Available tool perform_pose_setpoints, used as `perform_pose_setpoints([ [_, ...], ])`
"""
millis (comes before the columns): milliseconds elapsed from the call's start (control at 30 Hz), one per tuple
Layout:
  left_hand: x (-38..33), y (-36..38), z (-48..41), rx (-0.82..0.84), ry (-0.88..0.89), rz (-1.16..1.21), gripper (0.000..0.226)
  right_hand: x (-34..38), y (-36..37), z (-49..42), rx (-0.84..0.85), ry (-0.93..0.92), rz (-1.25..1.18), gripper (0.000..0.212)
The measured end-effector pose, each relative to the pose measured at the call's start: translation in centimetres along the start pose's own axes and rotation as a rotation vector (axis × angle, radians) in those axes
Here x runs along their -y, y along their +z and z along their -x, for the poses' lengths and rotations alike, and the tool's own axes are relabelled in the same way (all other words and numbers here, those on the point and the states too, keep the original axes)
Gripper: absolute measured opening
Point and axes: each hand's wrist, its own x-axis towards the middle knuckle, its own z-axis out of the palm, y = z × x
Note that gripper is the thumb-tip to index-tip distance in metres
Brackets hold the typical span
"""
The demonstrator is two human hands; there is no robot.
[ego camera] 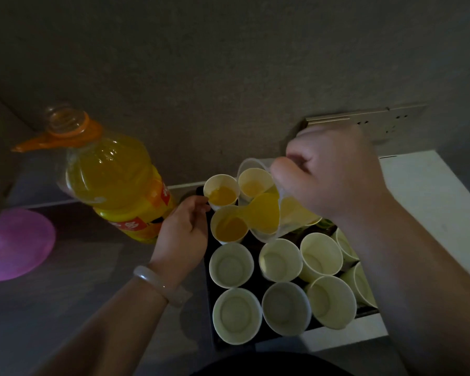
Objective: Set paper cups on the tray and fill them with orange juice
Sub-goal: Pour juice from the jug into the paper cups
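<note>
Several white paper cups stand on a black tray (210, 299). My right hand (334, 172) grips a clear plastic pitcher (266, 213), tilted left, and orange juice runs from it into a cup (229, 226) in the second row. Two cups at the back hold juice, one at the left (221, 192) and one (255, 183) seen through the pitcher. The front cups, such as one (231, 264), are empty. My left hand (185, 229) rests at the tray's left edge, its fingers loosely curled and touching the back left cup. A white bangle sits on that wrist.
A large open bottle of orange juice (111, 183) with an orange collar stands left of the tray. A pink heart-shaped dish (14, 245) lies at the far left. A grey wall with a socket strip (375, 120) rises behind. A white surface (429, 185) lies right of the tray.
</note>
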Motion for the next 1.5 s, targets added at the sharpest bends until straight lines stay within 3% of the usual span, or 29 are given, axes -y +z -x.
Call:
perform_pose_setpoints([
  [400, -0.3, -0.1, -0.2, -0.046, 0.108, -0.065, 0.029, 0.0, -0.3, 0.0, 0.014, 0.028, -0.022, 0.037],
  [567, -1.0, -0.9, 0.0, -0.081, 0.271, -0.094, 0.030, -0.4, -0.7, 0.3, -0.030, 0.115, -0.084, 0.035],
  [700, -1.8, -1.5, 0.1, -0.154, 0.361, -0.082, 0.028, -1.2, -1.0, 0.8, -0.118, 0.294, -0.267, 0.037],
  [1033, -4.2, -3.2, 0.6, -0.226, 0.332, 0.045, 0.032, 0.4, -1.8, 1.7, -0.473, 0.726, -0.749, 0.027],
  [1100, -4.3, -3.5, 0.8, -0.234, 0.324, 0.053, 0.033, 0.8, -1.8, 2.0, -0.511, 0.780, -0.814, 0.035],
  [1233, -4.2, -3.9, 1.1, -0.285, 0.320, 0.065, 0.031, 1.1, -1.7, 2.2, -0.508, 0.856, -0.914, 0.036],
  [1500, -4.5, -3.0, 1.6, -0.327, 0.299, 0.036, 0.030, -0.8, -1.8, 2.6, -0.473, 0.886, -0.880, 0.035],
])
